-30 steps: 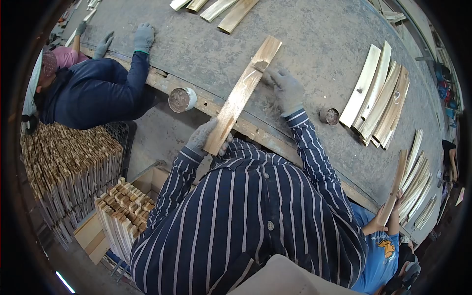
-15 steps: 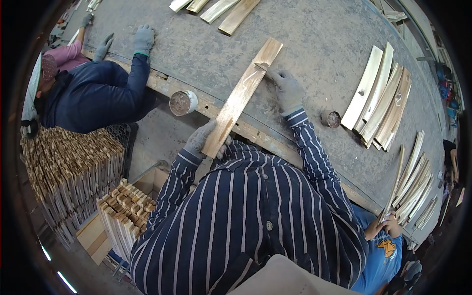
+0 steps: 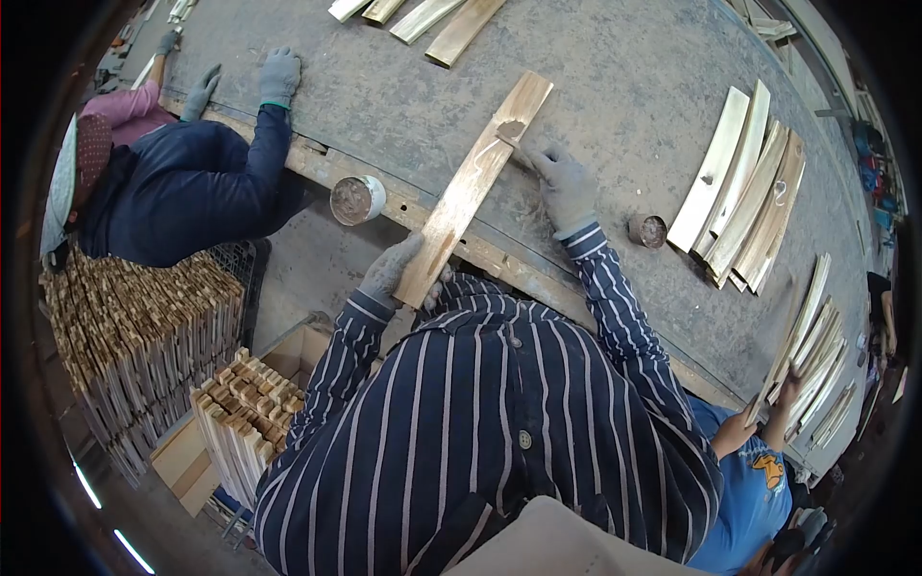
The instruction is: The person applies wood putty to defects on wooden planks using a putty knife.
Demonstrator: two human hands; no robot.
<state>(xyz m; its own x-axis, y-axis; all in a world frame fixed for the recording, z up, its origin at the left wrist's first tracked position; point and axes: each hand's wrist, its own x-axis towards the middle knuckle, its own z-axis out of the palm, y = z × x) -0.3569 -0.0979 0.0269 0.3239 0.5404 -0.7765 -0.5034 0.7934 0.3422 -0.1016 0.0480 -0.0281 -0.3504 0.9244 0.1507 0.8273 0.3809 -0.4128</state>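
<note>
Clamping the near end of the board, the left hand braces it slanting across the table edge, likely steadying it for the right hand by the brown paste; that hand's grip I cannot tell.

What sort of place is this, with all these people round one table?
Most likely a small wood or bamboo workshop: curved strips laid out on a long worktable, stacked bundles on the floor, and a tin of brown paste beside a hand-held plank.
</note>
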